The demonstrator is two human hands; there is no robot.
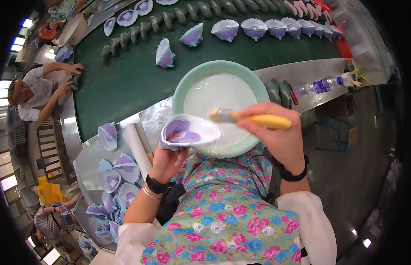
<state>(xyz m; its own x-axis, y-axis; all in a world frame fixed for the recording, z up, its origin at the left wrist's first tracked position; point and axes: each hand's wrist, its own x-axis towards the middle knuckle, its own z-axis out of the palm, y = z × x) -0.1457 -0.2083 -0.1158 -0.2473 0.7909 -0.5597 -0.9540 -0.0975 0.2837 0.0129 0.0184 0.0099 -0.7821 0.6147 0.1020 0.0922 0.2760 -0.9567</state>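
My left hand [169, 160] holds up a lilac and white shoe upper [201, 123], fingers under it and its opening facing up. My right hand [278, 132] grips a paintbrush [271, 121] by its yellow handle. The pale bristles point left, just beside the right end of the upper; whether they touch it I cannot tell. Beneath both hands stands a light green basin [181, 90] of milky white liquid [221, 92], partly covered by the upper and the brush.
A green conveyor belt [126, 84] carries rows of similar uppers [225, 30] and dark shoe lasts [168, 18]. More uppers [110, 181] lie piled at left. Right of the basin are two dark lasts [279, 92] and a plastic bottle [322, 85]. A co-worker [35, 95] sits at far left.
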